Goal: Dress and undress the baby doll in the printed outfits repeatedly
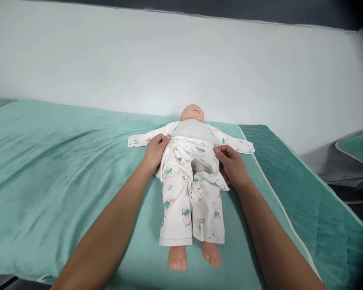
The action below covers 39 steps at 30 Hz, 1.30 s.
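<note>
A baby doll (192, 112) lies on its back, its head toward the wall and its bare feet toward me. White baby pants (177, 193) printed with small animals cover its legs up to the waist. Its arms are in the spread sleeves of a matching top (234, 145), and a plain grey-white area shows on the chest. My left hand (156, 152) pinches the waistband at the left side. At the right side, my right hand (230, 163) pinches the waistband too. A fold of cloth sticks out below the right hand.
The doll rests on a light green sheet (63, 193) with wrinkles at the left. A darker green quilted pad (281, 173) lies along the right. Behind stands a white wall (139, 60). Another green-covered surface (358, 147) shows at the far right.
</note>
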Each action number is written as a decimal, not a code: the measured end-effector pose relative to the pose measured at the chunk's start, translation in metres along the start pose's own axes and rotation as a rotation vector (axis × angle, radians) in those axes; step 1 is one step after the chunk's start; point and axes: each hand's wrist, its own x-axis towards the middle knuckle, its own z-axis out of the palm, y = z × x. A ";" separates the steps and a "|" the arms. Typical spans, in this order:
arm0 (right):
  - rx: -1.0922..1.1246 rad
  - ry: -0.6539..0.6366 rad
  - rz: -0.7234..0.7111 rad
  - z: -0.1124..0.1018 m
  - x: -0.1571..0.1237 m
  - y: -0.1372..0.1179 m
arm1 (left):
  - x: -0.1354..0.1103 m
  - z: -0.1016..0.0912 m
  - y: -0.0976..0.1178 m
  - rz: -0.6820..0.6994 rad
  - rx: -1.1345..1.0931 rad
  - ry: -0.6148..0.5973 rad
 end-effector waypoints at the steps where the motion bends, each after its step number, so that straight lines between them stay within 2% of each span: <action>1: 0.000 -0.025 0.020 -0.002 0.000 0.000 | -0.001 -0.001 0.002 -0.013 -0.003 -0.054; 5: -0.038 -0.129 0.056 -0.012 -0.001 -0.001 | -0.002 -0.009 0.007 -0.123 -0.075 -0.200; 10: -0.080 -0.233 0.092 -0.025 -0.001 -0.001 | 0.004 -0.024 0.003 -0.249 -0.197 -0.364; 19: -0.094 -0.444 0.107 -0.033 -0.004 -0.010 | 0.007 -0.044 0.007 -0.181 -0.124 -0.624; 23: -0.066 -0.478 0.116 -0.034 -0.005 -0.011 | 0.005 -0.047 0.008 -0.196 -0.123 -0.668; 34: -0.106 -0.332 0.132 -0.029 -0.003 -0.005 | 0.000 -0.042 0.007 -0.333 -0.112 -0.610; 39: -0.224 -0.132 0.075 -0.021 0.004 0.004 | -0.003 -0.039 0.011 -0.359 -0.108 -0.545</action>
